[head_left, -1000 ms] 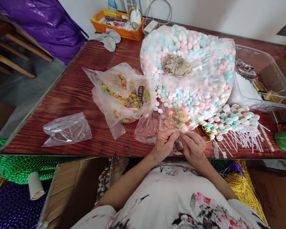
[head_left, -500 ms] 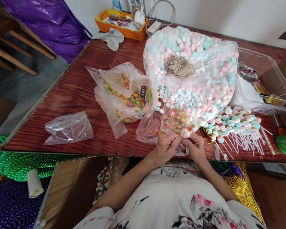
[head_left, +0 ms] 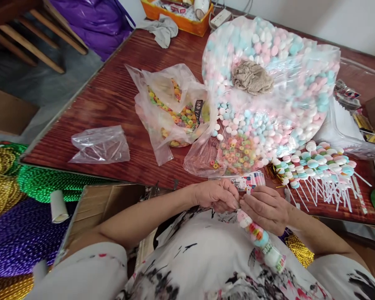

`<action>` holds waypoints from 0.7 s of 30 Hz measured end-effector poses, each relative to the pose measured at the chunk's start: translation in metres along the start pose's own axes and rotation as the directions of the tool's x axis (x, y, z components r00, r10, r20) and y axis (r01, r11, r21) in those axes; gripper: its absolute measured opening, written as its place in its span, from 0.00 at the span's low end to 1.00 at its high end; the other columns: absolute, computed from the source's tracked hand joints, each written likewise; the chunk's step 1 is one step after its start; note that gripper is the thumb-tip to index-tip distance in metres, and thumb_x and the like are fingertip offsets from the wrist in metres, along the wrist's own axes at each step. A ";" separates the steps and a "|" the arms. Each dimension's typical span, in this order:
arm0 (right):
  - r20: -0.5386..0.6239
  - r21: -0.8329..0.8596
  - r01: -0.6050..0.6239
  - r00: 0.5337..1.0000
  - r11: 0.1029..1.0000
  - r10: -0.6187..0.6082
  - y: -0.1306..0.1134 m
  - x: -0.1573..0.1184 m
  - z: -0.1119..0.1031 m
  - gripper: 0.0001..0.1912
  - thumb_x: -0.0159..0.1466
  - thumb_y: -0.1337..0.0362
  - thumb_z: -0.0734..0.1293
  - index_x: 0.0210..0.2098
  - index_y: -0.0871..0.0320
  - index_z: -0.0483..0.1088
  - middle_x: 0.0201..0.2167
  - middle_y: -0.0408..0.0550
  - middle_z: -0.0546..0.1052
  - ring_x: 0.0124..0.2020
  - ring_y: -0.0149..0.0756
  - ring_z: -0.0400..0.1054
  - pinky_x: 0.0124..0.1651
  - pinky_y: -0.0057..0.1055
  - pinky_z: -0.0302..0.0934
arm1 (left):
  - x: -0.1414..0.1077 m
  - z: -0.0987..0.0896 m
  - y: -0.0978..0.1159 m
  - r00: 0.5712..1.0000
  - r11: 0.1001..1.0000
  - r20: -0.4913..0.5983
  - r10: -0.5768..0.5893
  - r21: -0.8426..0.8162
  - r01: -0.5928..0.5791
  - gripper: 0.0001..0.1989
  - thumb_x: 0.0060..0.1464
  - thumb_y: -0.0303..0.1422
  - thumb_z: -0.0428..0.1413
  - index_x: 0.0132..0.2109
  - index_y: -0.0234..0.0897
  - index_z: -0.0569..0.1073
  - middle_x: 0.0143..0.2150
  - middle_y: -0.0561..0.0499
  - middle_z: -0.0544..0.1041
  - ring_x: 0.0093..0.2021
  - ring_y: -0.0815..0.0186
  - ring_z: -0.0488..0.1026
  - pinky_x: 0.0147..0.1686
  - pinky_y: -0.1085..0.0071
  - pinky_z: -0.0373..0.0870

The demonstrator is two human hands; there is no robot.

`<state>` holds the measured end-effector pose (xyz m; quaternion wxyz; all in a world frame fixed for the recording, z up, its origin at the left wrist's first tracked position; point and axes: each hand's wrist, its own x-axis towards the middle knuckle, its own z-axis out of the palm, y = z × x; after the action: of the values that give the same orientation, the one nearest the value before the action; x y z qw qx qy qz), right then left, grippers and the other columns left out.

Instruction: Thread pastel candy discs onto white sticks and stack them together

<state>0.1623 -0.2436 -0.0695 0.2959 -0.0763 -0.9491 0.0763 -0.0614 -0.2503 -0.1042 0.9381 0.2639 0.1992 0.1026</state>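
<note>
A candy skewer in a clear printed wrapper point(head_left: 261, 237), with pink, white and blue sweets and fruit-coloured rings, hangs slanting down to the right in front of my shirt. My left hand point(head_left: 218, 195) is closed in a pinch at its upper end. Beside it, my right hand point(head_left: 265, 208) has its fingers bent around the same end, fingertips almost meeting the left ones. The exact grip point is hidden. Just beyond the hands, printed cards point(head_left: 250, 181) lie at the table edge. To the right is a pile of finished-looking candy skewers point(head_left: 315, 164) with white sticks.
A large bag of pastel candies point(head_left: 287, 91) carries a crumpled brown cloth point(head_left: 252, 77). Left of it are a bag of ring candies point(head_left: 181, 112) and a clear plastic bag point(head_left: 101, 145). A plastic tub point(head_left: 337, 133) stands right; an orange tray point(head_left: 187, 26) sits behind.
Both hands have come back from the table edge toward my body. The candy skewer has swung round, its sweets now toward me. Printed cards show more fully, and the view has shifted.
</note>
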 end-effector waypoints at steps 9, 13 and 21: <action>-0.066 -0.024 0.171 0.983 0.985 -0.173 0.021 0.014 0.010 0.11 0.67 0.70 0.59 0.35 0.62 0.73 0.35 0.54 0.78 0.32 0.35 0.68 0.31 0.33 0.62 | 0.002 -0.012 0.027 0.994 0.936 0.101 -0.037 0.353 -0.001 0.17 0.49 0.44 0.65 0.28 0.31 0.75 0.16 0.58 0.58 0.16 0.76 0.50 0.16 0.76 0.45; -0.001 -0.227 0.177 0.983 0.958 -0.182 0.023 0.030 0.006 0.10 0.67 0.68 0.59 0.30 0.59 0.68 0.28 0.48 0.74 0.25 0.32 0.60 0.26 0.32 0.52 | -0.020 0.015 0.078 0.990 0.544 0.096 0.098 0.828 -0.135 0.15 0.56 0.39 0.58 0.29 0.31 0.77 0.23 0.53 0.70 0.24 0.71 0.63 0.26 0.75 0.61; -0.127 -0.447 -0.117 0.990 0.887 0.066 0.051 0.069 -0.029 0.11 0.66 0.72 0.57 0.29 0.54 0.63 0.24 0.43 0.66 0.25 0.33 0.56 0.26 0.32 0.48 | -0.032 0.056 0.087 0.803 -0.125 0.163 0.573 0.986 -0.111 0.15 0.58 0.43 0.57 0.32 0.36 0.78 0.30 0.48 0.73 0.33 0.64 0.70 0.37 0.69 0.69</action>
<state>0.1280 -0.1778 -0.0177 0.3170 -0.1918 -0.9186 -0.1375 -0.0740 -0.2126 -0.0032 0.3556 0.8630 0.2837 0.2197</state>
